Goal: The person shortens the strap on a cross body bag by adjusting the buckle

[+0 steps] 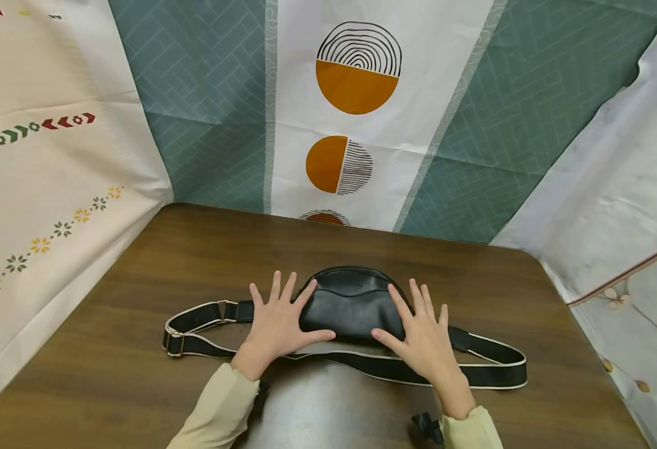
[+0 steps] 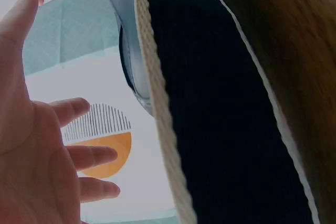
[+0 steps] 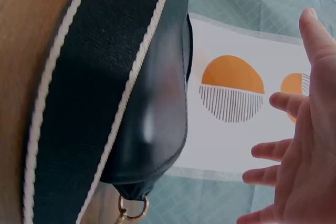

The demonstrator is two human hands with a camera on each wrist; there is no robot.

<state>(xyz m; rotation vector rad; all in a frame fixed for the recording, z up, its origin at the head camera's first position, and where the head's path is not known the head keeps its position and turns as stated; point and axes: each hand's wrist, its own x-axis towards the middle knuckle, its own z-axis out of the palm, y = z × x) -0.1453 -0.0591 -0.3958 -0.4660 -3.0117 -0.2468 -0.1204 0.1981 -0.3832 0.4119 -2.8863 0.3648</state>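
Observation:
A black leather belt bag (image 1: 353, 305) lies on the wooden table, its wide black strap (image 1: 362, 363) with pale edging looped out to both sides and across the front. My left hand (image 1: 278, 321) is spread with straight fingers over the bag's left end. Over its right end my right hand (image 1: 422, 340) is spread the same way. In the left wrist view the strap (image 2: 220, 98) fills the middle, with the left palm (image 2: 31, 145) beside it. The right wrist view has the bag's side (image 3: 157, 108), a metal ring (image 3: 134, 208) at its end, and the right palm (image 3: 310, 156).
The brown table (image 1: 194, 399) has rounded far corners. Behind it hangs a green and white cloth (image 1: 222, 112) with orange circles. A patterned white cloth (image 1: 53, 181) hangs at the left, and another white cloth (image 1: 631, 218) at the right.

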